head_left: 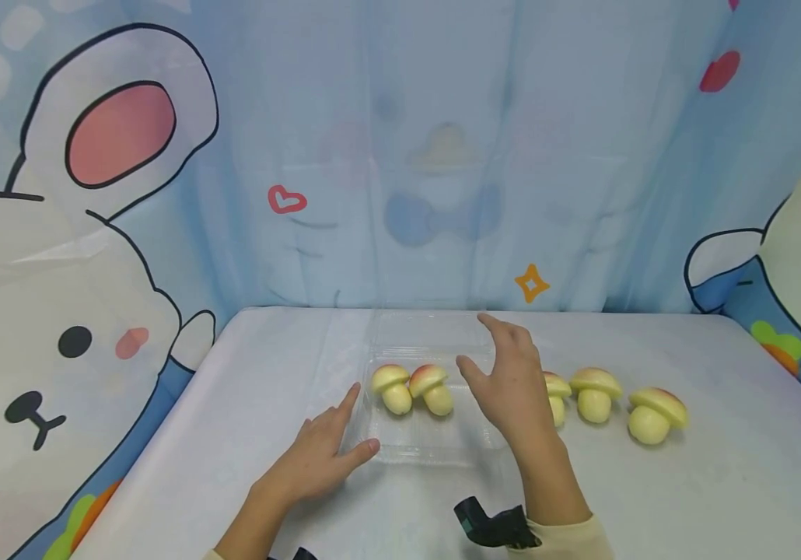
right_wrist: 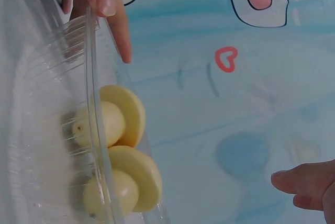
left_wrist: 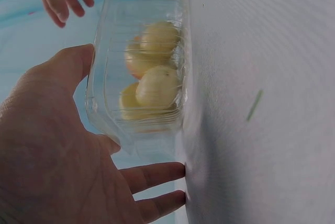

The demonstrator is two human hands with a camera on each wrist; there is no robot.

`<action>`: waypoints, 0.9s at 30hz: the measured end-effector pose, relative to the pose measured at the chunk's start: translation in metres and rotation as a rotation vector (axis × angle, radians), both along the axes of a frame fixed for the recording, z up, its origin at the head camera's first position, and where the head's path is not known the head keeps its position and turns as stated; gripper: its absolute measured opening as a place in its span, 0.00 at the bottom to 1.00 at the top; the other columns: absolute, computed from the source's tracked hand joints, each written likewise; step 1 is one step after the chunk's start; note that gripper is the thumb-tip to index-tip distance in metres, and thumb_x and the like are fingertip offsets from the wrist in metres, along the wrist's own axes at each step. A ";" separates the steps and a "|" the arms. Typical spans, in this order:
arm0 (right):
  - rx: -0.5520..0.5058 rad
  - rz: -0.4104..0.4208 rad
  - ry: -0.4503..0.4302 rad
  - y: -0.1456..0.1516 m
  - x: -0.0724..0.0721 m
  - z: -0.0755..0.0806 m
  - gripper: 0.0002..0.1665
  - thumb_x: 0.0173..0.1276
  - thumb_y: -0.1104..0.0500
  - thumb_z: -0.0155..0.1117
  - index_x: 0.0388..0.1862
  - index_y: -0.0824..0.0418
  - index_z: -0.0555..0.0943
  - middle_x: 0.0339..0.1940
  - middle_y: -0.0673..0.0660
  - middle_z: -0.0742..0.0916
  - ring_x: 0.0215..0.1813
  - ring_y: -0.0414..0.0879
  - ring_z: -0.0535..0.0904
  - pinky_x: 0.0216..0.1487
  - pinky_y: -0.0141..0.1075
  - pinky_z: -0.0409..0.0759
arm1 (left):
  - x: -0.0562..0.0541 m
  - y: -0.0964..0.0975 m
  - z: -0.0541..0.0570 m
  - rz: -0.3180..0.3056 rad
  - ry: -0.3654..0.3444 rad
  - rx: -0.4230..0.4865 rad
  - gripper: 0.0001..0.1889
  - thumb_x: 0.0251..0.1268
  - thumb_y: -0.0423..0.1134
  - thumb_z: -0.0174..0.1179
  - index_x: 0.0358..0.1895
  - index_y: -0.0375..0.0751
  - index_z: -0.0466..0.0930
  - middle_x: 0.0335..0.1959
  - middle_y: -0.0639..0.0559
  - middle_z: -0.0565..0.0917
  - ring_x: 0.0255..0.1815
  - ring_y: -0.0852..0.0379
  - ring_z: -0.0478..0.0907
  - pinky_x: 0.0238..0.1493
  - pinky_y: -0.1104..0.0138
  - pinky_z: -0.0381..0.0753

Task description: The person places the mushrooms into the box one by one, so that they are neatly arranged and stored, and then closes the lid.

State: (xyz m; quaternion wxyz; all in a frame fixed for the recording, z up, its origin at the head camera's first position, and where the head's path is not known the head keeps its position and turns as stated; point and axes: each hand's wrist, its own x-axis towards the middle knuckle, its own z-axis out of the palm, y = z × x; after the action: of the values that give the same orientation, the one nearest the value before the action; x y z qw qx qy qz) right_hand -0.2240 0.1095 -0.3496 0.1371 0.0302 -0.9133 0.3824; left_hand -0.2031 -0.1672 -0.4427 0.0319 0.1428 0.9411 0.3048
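A clear plastic box (head_left: pixel 428 457) stands on the table with its see-through lid (head_left: pixel 428 330) folded back behind it. Two pale yellow toy mushrooms with reddish tops lie in its left half, one mushroom (head_left: pixel 392 389) beside another mushroom (head_left: pixel 432 390). At the front left corner is my left hand (head_left: pixel 316 455). Its thumb touches the rim and its fingers are spread; two fingertips (left_wrist: pixel 178 169) rest on the table. My right hand (head_left: pixel 512 381) hovers over the box's right side, thumb and fingers apart, holding nothing.
To the right of the box stand three more toy mushrooms: one mushroom (head_left: pixel 556 397) partly hidden by my right hand, a middle mushroom (head_left: pixel 595 394) and an outer mushroom (head_left: pixel 655 416). Behind the white table (head_left: pixel 743 482) hangs a blue printed curtain (head_left: pixel 582 155).
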 end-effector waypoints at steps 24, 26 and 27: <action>-0.066 -0.139 0.140 0.030 0.002 0.009 0.38 0.70 0.61 0.67 0.77 0.62 0.69 0.74 0.73 0.69 0.76 0.71 0.64 0.73 0.66 0.64 | 0.001 0.001 0.001 -0.008 0.023 -0.004 0.47 0.73 0.68 0.51 0.86 0.49 0.47 0.79 0.40 0.67 0.79 0.36 0.64 0.74 0.29 0.53; -0.065 -0.145 0.138 0.031 0.002 0.009 0.38 0.70 0.62 0.68 0.77 0.62 0.69 0.74 0.73 0.69 0.75 0.71 0.64 0.73 0.66 0.64 | 0.001 0.001 0.001 -0.007 0.022 -0.004 0.47 0.73 0.68 0.51 0.86 0.49 0.47 0.79 0.40 0.67 0.79 0.36 0.64 0.74 0.29 0.53; -0.067 -0.146 0.143 0.031 0.002 0.009 0.38 0.70 0.62 0.68 0.77 0.62 0.69 0.74 0.73 0.69 0.75 0.71 0.64 0.73 0.66 0.64 | 0.001 0.001 0.001 -0.007 0.022 -0.004 0.47 0.73 0.68 0.51 0.86 0.49 0.47 0.79 0.40 0.67 0.79 0.36 0.64 0.74 0.29 0.53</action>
State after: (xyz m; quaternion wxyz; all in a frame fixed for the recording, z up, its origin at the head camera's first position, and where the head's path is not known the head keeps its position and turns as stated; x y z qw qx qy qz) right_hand -0.2216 0.1407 -0.3405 0.2303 -0.0139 -0.8876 0.3987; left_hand -0.2023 -0.1667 -0.4421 0.0231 0.1495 0.9415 0.3013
